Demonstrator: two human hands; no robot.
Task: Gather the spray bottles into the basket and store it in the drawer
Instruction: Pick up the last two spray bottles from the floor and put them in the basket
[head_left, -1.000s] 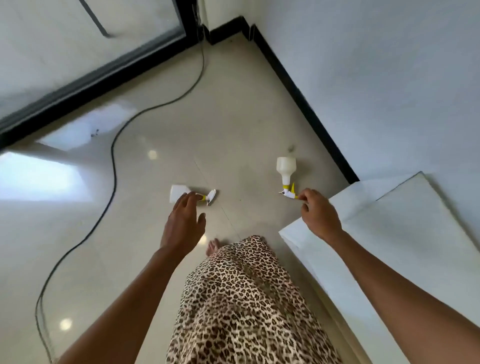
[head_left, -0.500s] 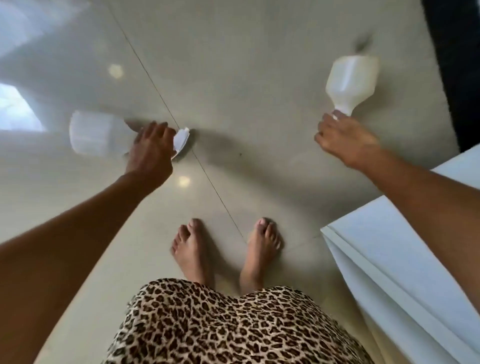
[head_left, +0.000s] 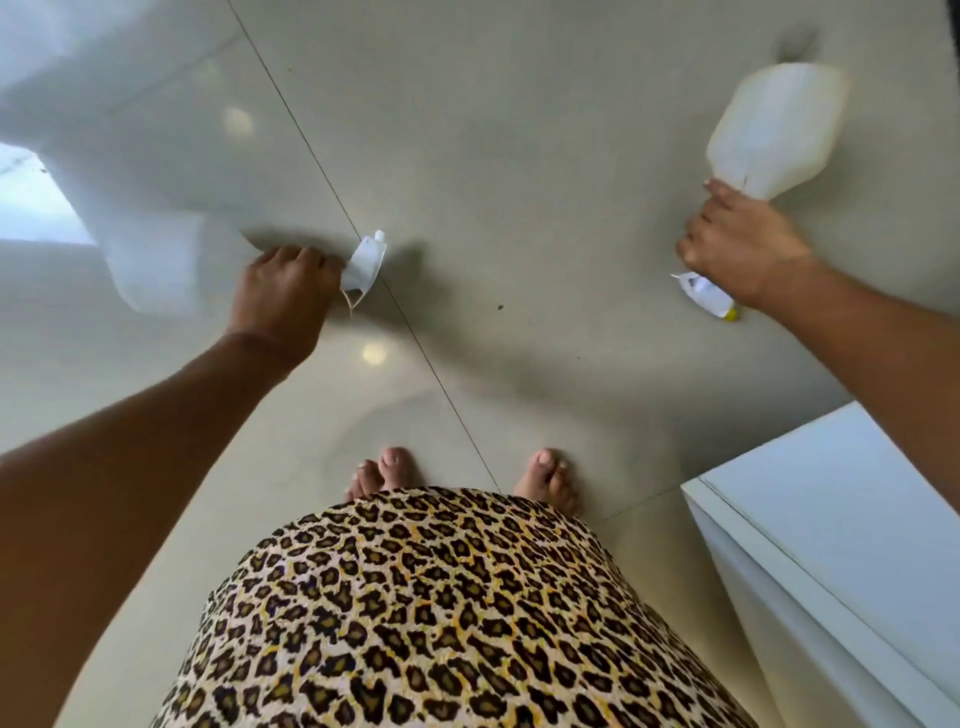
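Observation:
Two white spray bottles are in my hands above the glossy tiled floor. My left hand is closed around the neck of the left spray bottle; its blurred body points left and its white trigger head sticks out to the right. My right hand grips the neck of the right spray bottle, whose translucent body points up and away, with its white and yellow nozzle below my fist. No basket or drawer front is in view.
A white cabinet top fills the lower right corner. My bare feet stand on the beige floor tiles, below a leopard-print skirt. Bright window reflections lie on the floor at the left.
Both hands have closed on the bottle necks and lifted the bottles off the floor. The right bottle's nozzle now shows below my fist. The view has tipped further down toward my feet.

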